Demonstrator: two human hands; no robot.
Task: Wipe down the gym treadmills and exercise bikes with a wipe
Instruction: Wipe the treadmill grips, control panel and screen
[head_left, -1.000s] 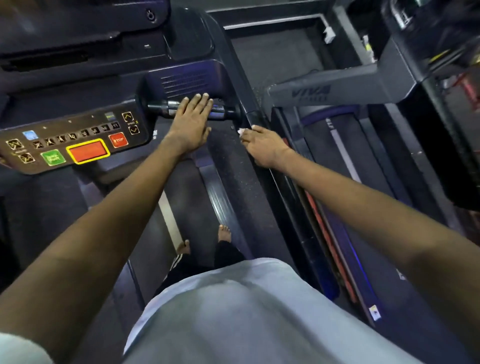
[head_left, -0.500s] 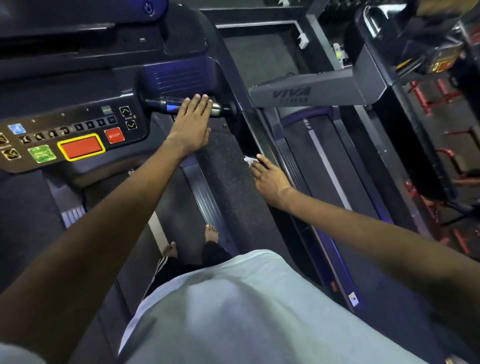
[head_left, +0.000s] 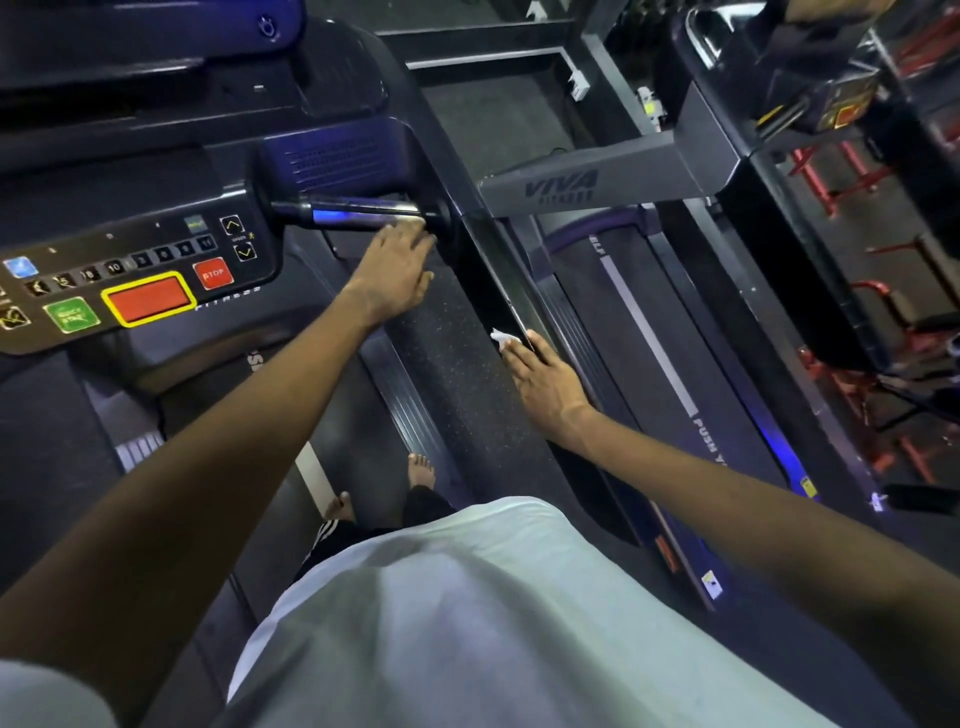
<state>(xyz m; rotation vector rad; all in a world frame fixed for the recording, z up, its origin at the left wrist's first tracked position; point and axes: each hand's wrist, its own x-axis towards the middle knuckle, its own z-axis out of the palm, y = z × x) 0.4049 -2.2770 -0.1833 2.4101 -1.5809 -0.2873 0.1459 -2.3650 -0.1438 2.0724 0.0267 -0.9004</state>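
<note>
Right hand (head_left: 545, 387) presses the white wipe (head_left: 503, 338) with flat, straight fingers onto the treadmill's black side rail (head_left: 488, 270). Left hand (head_left: 395, 270), fingers stretched out and blurred, is at the handlebar (head_left: 353, 213). The console's red button (head_left: 213, 273) reads STOP. The neighbouring treadmill's arm (head_left: 561, 184) says VIVA.

Black treadmill handrail (head_left: 493, 280), white wipe (head_left: 502, 338) lying on it, bare feet (head_left: 421, 467) on the treadmill deck (head_left: 363, 415) below

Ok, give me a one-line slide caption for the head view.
Right hand presses a white wipe on the treadmill's side rail while the left hand hovers by the handlebar.
</note>
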